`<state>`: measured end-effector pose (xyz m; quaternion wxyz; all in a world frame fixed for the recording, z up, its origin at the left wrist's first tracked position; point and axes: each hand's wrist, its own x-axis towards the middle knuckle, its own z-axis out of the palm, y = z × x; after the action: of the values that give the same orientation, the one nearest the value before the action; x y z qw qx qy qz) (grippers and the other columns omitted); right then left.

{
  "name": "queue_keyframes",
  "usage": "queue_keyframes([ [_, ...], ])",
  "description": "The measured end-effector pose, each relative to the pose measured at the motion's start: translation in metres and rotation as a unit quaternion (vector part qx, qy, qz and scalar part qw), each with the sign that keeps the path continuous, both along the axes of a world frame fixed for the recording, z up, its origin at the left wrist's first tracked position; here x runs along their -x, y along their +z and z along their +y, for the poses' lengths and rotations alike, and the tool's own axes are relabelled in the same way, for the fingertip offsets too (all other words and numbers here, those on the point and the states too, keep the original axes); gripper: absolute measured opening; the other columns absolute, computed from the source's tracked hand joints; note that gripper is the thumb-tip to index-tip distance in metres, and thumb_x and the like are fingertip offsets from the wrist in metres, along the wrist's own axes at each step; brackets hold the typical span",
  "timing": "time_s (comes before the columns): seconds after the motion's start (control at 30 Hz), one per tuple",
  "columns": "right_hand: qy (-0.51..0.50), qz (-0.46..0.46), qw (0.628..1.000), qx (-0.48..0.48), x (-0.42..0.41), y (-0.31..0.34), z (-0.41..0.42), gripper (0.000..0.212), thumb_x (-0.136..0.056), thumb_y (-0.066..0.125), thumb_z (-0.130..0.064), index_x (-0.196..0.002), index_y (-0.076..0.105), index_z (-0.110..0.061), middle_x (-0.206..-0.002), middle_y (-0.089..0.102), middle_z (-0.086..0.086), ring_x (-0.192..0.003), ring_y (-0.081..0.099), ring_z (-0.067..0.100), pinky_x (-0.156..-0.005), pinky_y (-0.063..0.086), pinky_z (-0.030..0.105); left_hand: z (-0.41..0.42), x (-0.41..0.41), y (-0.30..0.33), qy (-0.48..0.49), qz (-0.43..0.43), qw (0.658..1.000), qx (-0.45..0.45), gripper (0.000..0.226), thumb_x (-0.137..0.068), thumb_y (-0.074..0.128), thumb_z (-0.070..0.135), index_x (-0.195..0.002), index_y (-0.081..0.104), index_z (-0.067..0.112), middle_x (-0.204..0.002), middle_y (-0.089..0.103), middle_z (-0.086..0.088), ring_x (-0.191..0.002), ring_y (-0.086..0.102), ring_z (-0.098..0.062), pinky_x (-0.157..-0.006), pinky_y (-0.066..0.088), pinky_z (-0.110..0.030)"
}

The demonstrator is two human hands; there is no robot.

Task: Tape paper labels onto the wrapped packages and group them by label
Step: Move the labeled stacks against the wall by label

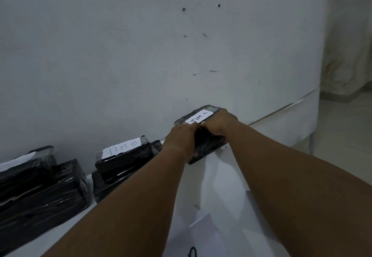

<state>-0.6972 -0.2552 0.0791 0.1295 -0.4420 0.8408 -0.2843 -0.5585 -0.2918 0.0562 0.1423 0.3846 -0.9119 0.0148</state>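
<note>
A black wrapped package [208,140] stands against the wall at the far side of the white table [225,176]. A paper label reading "TIM C" [198,117] is taped on its top. My left hand [181,140] grips the package's near left side. My right hand [218,123] grips its near right edge, fingers at the label. To the left sits a stack of two black packages [122,166] whose top label reads "TIM B" [120,148]. Further left, another stack of black packages [40,192] carries a white label [18,161] whose text I cannot read.
A grey-white wall [141,55] rises right behind the packages. Loose white paper sheets [203,234] lie on the table near me, one with a dark pen mark. The table's right edge [281,109] ends at an open passage with a tiled floor.
</note>
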Motion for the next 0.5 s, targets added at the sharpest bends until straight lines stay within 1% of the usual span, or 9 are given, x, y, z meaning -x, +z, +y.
queue_keyframes([
  [0.07,0.014,-0.005,1.0,-0.005,0.003,0.002,0.003,0.036,-0.097,0.057,-0.036,-0.132,0.056,-0.026,-0.127,0.056,0.005,-0.11,0.058,0.028,-0.091,0.054,0.041,0.001,-0.001,-0.002,0.0,-0.014,1.0,0.001,0.092,-0.073,0.084,0.017,-0.151,0.038,0.037,-0.148,0.048,-0.007,-0.133,0.048,-0.031,-0.102,0.049,-0.047],
  [0.1,0.016,-0.017,1.0,-0.005,0.004,0.005,0.007,0.038,-0.097,0.058,-0.036,-0.133,0.054,-0.023,-0.129,0.054,0.009,-0.11,0.058,0.03,-0.093,0.055,0.044,0.001,-0.003,-0.001,0.006,-0.02,1.0,-0.001,0.098,-0.075,0.084,0.022,-0.155,0.03,0.038,-0.156,0.037,-0.011,-0.139,0.041,-0.034,-0.108,0.045,-0.049],
  [0.17,0.001,-0.029,1.0,0.009,0.008,0.014,0.019,0.061,-0.095,0.063,-0.042,-0.146,0.041,-0.016,-0.139,0.053,0.014,-0.117,0.058,0.034,-0.1,0.053,0.044,0.006,-0.006,0.005,0.027,-0.004,0.999,-0.019,0.104,-0.082,0.08,0.031,-0.161,0.014,0.036,-0.167,0.013,-0.018,-0.15,0.023,-0.037,-0.118,0.032,-0.05],
  [0.2,-0.007,-0.024,0.999,0.021,0.01,0.02,0.029,0.074,-0.095,0.063,-0.045,-0.154,0.033,-0.014,-0.148,0.05,0.014,-0.127,0.055,0.035,-0.105,0.049,0.04,0.012,-0.008,0.011,0.027,0.017,0.999,-0.029,0.101,-0.084,0.078,0.033,-0.161,0.013,0.034,-0.168,0.01,-0.018,-0.152,0.019,-0.037,-0.121,0.028,-0.049],
  [0.23,-0.009,-0.01,0.999,0.036,0.013,0.026,0.041,0.076,-0.096,0.062,-0.047,-0.157,0.032,-0.012,-0.155,0.045,0.014,-0.135,0.049,0.034,-0.109,0.045,0.036,0.02,-0.008,0.018,0.02,0.045,0.998,-0.039,0.095,-0.086,0.076,0.034,-0.161,0.017,0.032,-0.167,0.015,-0.018,-0.152,0.022,-0.036,-0.121,0.028,-0.047],
  [0.27,-0.004,0.013,0.999,0.052,0.014,0.035,0.056,0.073,-0.097,0.06,-0.048,-0.156,0.036,-0.011,-0.157,0.043,0.012,-0.14,0.046,0.031,-0.11,0.041,0.033,0.03,-0.01,0.026,0.009,0.077,0.996,-0.044,0.087,-0.087,0.075,0.034,-0.159,0.026,0.029,-0.163,0.029,-0.018,-0.148,0.031,-0.036,-0.118,0.033,-0.044],
  [0.33,0.0,0.044,0.996,0.076,0.018,0.047,0.091,0.063,-0.098,0.059,-0.05,-0.148,0.05,-0.012,-0.155,0.048,0.008,-0.139,0.047,0.026,-0.109,0.037,0.03,0.058,-0.011,0.041,-0.014,0.128,0.991,-0.048,0.069,-0.089,0.073,0.033,-0.151,0.042,0.025,-0.143,0.054,-0.012,-0.131,0.051,-0.032,-0.106,0.043,-0.039],
  [0.4,-0.002,0.057,0.993,0.102,0.023,0.051,0.122,0.053,-0.097,0.06,-0.051,-0.139,0.059,-0.018,-0.148,0.054,0.001,-0.133,0.052,0.02,-0.101,0.037,0.026,0.093,-0.011,0.051,-0.029,0.147,0.987,-0.06,0.055,-0.093,0.07,0.031,-0.144,0.05,0.025,-0.136,0.061,-0.007,-0.123,0.056,-0.028,-0.099,0.043,-0.033],
  [0.5,-0.023,0.066,0.99,0.125,0.027,0.042,0.173,0.045,-0.096,0.059,-0.053,-0.13,0.063,-0.024,-0.138,0.061,-0.003,-0.117,0.057,0.012,-0.089,0.033,0.022,0.146,-0.005,0.047,-0.047,0.205,0.97,-0.125,0.046,-0.093,0.071,0.031,-0.137,0.057,0.025,-0.136,0.063,-0.004,-0.123,0.058,-0.024,-0.099,0.042,-0.027],
])
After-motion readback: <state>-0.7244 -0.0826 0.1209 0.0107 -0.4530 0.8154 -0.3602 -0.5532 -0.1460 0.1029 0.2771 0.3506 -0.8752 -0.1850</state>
